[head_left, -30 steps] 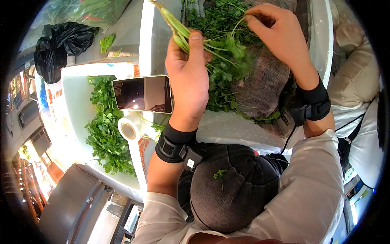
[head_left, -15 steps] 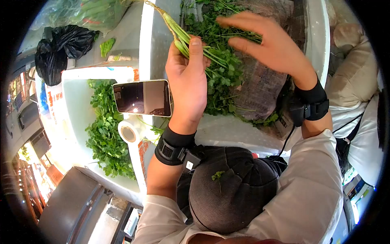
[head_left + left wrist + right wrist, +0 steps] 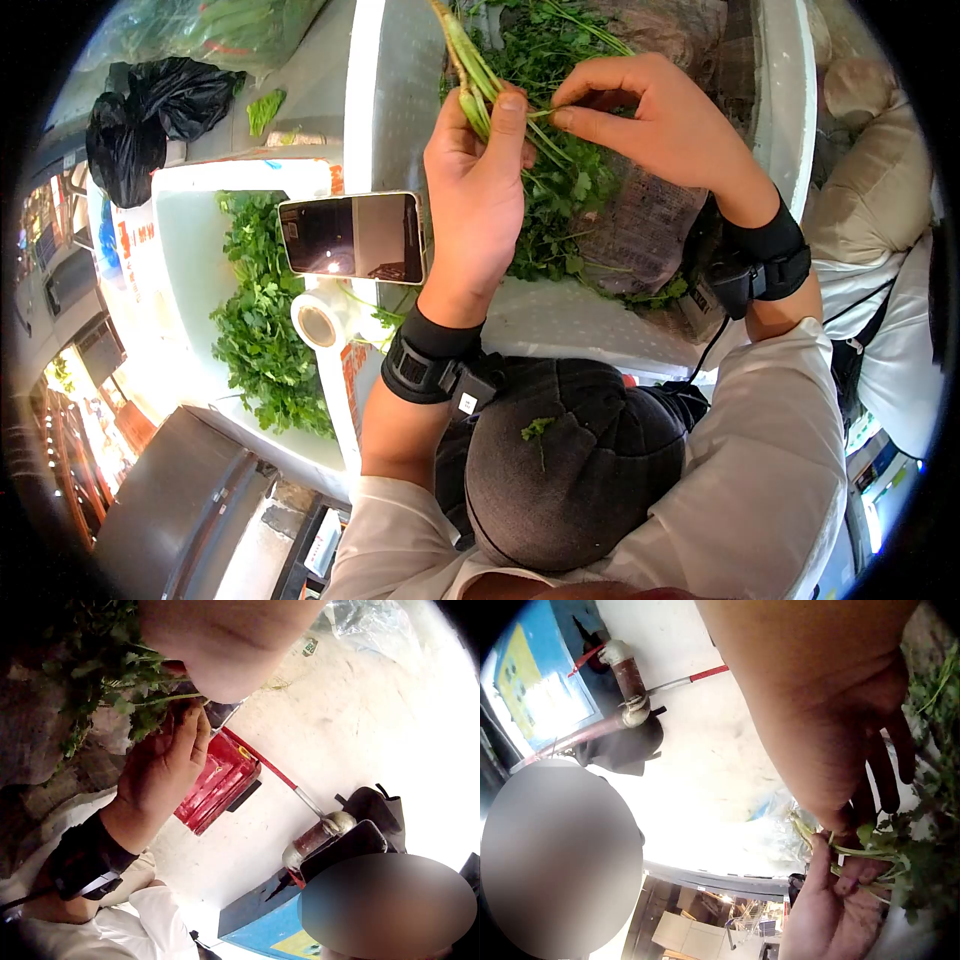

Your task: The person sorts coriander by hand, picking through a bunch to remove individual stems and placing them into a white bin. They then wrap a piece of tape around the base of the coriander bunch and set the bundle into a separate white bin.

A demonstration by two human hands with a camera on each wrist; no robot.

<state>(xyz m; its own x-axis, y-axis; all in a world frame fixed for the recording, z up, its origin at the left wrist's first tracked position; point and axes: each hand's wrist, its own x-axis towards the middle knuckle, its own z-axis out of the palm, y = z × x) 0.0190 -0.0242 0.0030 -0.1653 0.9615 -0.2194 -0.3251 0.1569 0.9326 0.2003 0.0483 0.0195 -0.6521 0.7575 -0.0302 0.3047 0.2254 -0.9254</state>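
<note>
In the head view my left hand (image 3: 478,205) grips a small bunch of cilantro (image 3: 470,60), thumb laid across the pale stems. Its root ends point up and left, and the leaves hang to the right over the foam box. My right hand (image 3: 655,125) pinches a thin cilantro stem beside the left thumb. From the left wrist, my right hand (image 3: 161,769) shows with its fingertips together at a green stem. The right wrist view has both hands close at the stems, with my left hand (image 3: 836,919) below.
Loose cilantro and damp newspaper (image 3: 640,225) lie in the white foam box (image 3: 395,110). Left of it, another foam box (image 3: 185,240) contains more cilantro (image 3: 265,330). A phone (image 3: 352,238) stands on a white holder between them. A black plastic bag (image 3: 165,110) lies beyond.
My right hand drew back from the far greens, swept left with fingers spread, and now pinches a stem at the bunch. The left hand keeps its grip, the bunch shifting slightly.
</note>
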